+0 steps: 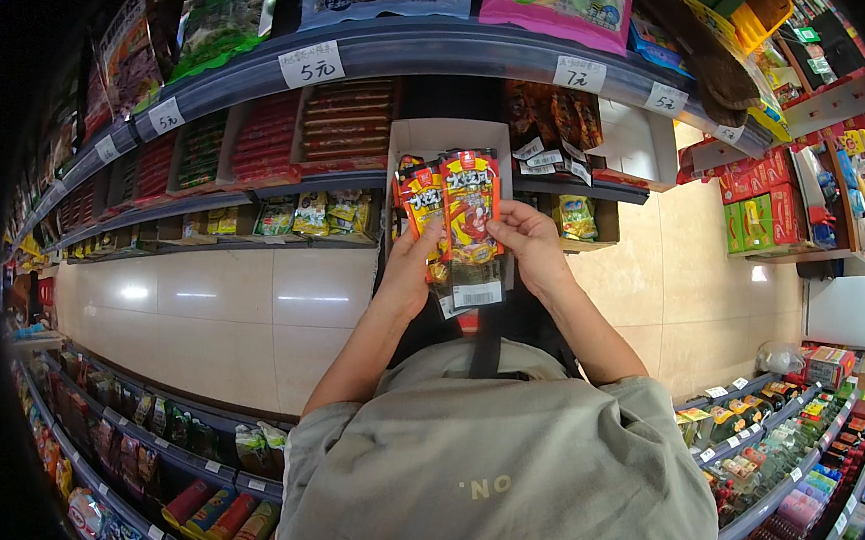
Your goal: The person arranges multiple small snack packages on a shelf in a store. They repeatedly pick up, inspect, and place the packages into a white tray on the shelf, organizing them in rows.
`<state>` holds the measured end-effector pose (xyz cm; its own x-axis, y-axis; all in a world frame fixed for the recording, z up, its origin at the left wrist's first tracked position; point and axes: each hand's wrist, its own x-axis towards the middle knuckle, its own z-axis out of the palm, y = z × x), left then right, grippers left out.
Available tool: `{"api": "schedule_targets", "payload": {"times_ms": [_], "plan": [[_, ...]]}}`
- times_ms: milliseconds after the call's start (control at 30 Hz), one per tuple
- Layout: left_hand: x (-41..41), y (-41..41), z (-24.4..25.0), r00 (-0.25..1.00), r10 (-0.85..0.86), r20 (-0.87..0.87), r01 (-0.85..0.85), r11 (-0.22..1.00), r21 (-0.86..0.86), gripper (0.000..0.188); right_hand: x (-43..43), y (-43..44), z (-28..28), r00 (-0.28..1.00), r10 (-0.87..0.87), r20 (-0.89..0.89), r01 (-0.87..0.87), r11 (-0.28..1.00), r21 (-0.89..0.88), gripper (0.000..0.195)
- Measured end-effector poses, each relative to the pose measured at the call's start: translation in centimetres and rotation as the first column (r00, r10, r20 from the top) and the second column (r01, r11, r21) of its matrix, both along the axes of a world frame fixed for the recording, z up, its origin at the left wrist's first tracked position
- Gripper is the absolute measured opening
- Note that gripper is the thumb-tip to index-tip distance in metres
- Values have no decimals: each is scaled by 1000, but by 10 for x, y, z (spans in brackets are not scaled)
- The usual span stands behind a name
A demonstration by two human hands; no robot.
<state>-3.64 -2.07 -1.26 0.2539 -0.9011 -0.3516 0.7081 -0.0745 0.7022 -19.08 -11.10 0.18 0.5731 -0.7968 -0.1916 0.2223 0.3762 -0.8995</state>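
My left hand [407,268] grips a red and yellow snack packet [426,199], its thumb on the front. In my right hand [530,242] is the edge of another red and yellow snack packet [472,207], held upright beside the first and partly over it. Both have dark lower ends with white barcode labels. Behind them an open white cardboard box [494,132] stands at the shelf; more of the same packaging shows at its left side, and the packets hide much of its inside.
A shelf edge with price tags [417,49] runs above my hands. Boxes of red snack sticks [347,122] stand left of the white box, dark packets [554,122] right of it. Small bagged snacks [312,214] lie lower. Stocked shelves [761,458] are behind me.
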Motion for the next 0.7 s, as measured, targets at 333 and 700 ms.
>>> {"api": "schedule_targets", "payload": {"times_ms": [333, 700], "plan": [[3, -5, 3, 970, -53, -237, 50, 999, -18, 39, -2, 1, 8, 1000, -5, 14, 6, 1000, -28, 20], [-17, -8, 18, 987, 160, 28, -158, 986, -45, 32, 12, 21, -10, 957, -76, -281, -79, 861, -502, 58]]}}
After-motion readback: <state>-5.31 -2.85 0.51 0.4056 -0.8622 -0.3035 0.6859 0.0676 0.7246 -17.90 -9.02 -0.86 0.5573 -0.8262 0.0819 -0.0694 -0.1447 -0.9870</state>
